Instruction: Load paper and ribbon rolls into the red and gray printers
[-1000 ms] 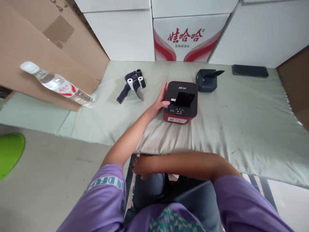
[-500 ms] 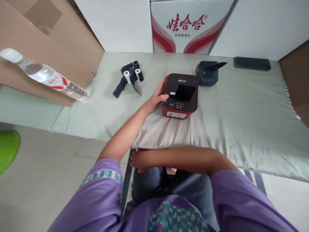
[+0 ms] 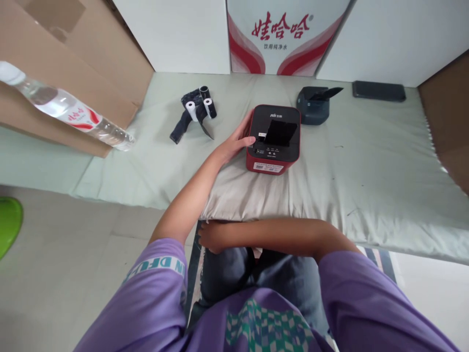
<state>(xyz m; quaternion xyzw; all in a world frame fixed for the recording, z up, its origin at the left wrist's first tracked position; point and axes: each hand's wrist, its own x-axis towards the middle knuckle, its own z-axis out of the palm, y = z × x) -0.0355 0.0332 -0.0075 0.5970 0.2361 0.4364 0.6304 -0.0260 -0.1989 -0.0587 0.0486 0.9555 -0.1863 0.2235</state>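
A red receipt printer (image 3: 273, 168) with a black top stands near the front edge of the cloth-covered table, a dark strip sticking up from its slot. My left hand (image 3: 240, 138) grips its left side, the thumb on the top edge and the other fingers along the side, partly hidden. Low by my lap, under the table's front edge, my right hand (image 3: 214, 237) rests with fingers loosely bent and nothing visible in it. Left of the printer lie several small paper rolls (image 3: 198, 107), black and white, with a dark strip unrolled.
Behind the printer to the right sits a small dark blue printer (image 3: 313, 111) with a black strip protruding. A black phone-like slab (image 3: 379, 91) lies at the back right. At left are a water bottle (image 3: 69, 110) and a cardboard box (image 3: 91, 63). White boxes line the back.
The view has tilted slightly, so the table and its objects sit a little higher. My left hand stays on the printer; my right hand's fingers look slightly more bent.
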